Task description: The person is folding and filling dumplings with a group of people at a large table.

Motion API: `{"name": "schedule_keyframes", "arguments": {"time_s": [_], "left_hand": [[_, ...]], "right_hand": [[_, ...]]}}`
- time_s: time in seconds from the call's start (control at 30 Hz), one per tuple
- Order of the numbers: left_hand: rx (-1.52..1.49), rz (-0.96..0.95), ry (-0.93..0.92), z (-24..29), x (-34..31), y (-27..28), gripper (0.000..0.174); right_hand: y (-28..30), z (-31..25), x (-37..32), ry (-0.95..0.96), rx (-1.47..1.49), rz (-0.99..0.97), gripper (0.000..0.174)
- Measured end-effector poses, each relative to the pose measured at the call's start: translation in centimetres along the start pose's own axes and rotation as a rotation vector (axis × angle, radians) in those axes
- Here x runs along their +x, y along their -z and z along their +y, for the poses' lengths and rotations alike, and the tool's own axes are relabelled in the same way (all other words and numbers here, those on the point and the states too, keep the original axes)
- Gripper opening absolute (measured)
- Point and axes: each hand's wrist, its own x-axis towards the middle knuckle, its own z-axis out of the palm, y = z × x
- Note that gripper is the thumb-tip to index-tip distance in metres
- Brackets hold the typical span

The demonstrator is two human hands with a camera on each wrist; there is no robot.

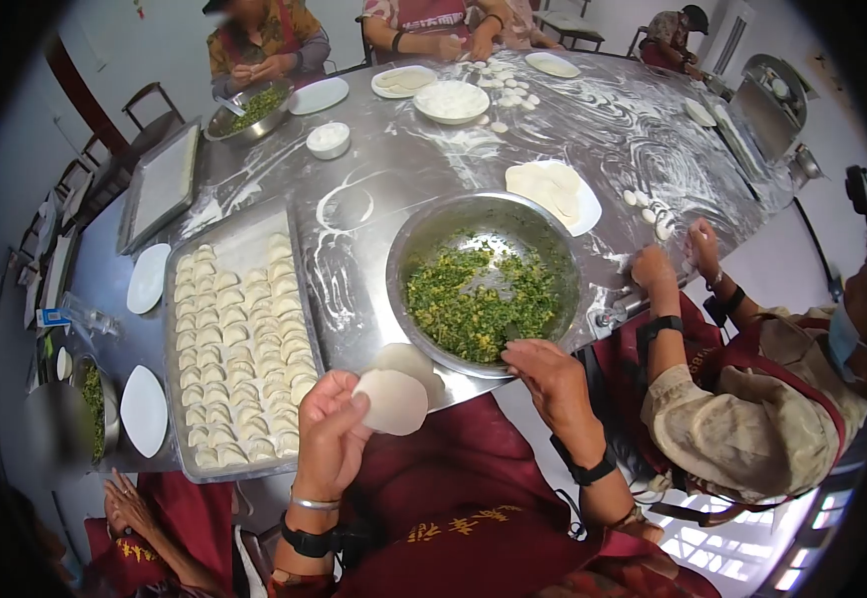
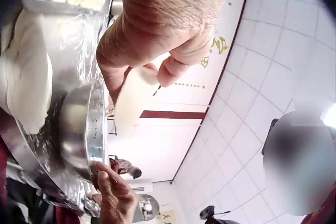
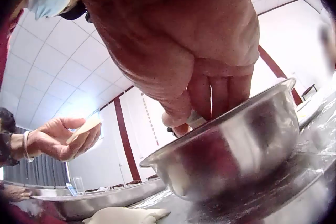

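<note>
My left hand (image 1: pixel 332 431) pinches a round, flat dumpling wrapper (image 1: pixel 393 403) by its edge, thumb on top. Behind it, more wrappers (image 1: pixel 405 361) lie at the table's near edge. At the near rim of a steel bowl (image 1: pixel 399 261), my right hand (image 1: pixel 558 391) has its fingers bent over the edge. Chopped green and yellow filling (image 1: pixel 453 299) lies in that bowl. Between the right thumb and fingers sits a metal utensil (image 3: pixel 195 119), mostly hidden by the hand; its kind cannot be told.
A metal tray (image 1: pixel 316 344) with rows of folded dumplings stands left of the bowl. White plates (image 1: pixel 144 411) lie beyond it. Past the bowl is a plate of wrappers (image 1: pixel 589 211). Flour and dough pieces (image 1: pixel 645 204) dot the table; other people work around it.
</note>
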Motion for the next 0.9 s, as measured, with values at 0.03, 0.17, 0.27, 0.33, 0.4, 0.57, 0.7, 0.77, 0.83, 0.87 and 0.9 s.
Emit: {"name": "schedule_keyframes", "arguments": {"time_s": [0.03, 0.17, 0.27, 0.33, 0.4, 0.57, 0.7, 0.77, 0.83, 0.87, 0.9], "left_hand": [[-0.082, 0.01, 0.022, 0.1, 0.6, -1.1, 0.011], [-0.152, 0.043, 0.046, -2.1, 2.6, -2.2, 0.026], [-0.2, 0.021, 0.089, -3.3, 3.6, -1.7, 0.042], [-0.279, 0.006, 0.105, -4.0, 4.2, -1.7, 0.044], [-0.302, 0.005, 0.094, -4.8, 4.8, -1.4, 0.042], [-0.274, 0.027, 0.132, -6.0, 6.0, -1.1, 0.038], [-0.181, 0.017, 0.121, -6.5, 6.3, -0.9, 0.038], [-0.177, 0.016, 0.113, -6.7, 6.5, -0.8, 0.036], [-0.18, 0.031, 0.096, -6.9, 6.5, -0.9, 0.032], [-0.191, 0.025, 0.104, -6.9, 6.5, -0.8, 0.033], [-0.201, 0.018, 0.114, -6.9, 6.5, -0.7, 0.035]], "right_hand": [[0.4, -0.4, 0.7, -0.009, -0.004, 0.039, 0.022], [1.6, -0.1, 2.0, -0.213, -0.004, 0.13, 0.014], [2.7, 0.3, 3.2, -0.342, 0.066, 0.325, 0.01], [2.6, 2.1, 4.5, -0.376, 0.041, 0.479, 0.012], [1.8, 4.2, 5.4, -0.409, 0.016, 0.494, 0.014], [-2.1, 6.3, 6.4, -0.477, 0.178, 0.353, 0.015], [-4.8, 4.9, 7.5, -0.631, 0.661, 0.307, 0.016], [-5.3, 4.4, 7.7, -0.688, 0.709, 0.281, 0.015], [-5.5, 4.0, 8.0, -0.761, 0.773, 0.261, 0.013], [-5.5, 3.9, 8.1, -0.798, 0.821, 0.267, 0.013], [-5.4, 3.8, 8.1, -0.835, 0.868, 0.273, 0.013]]}}
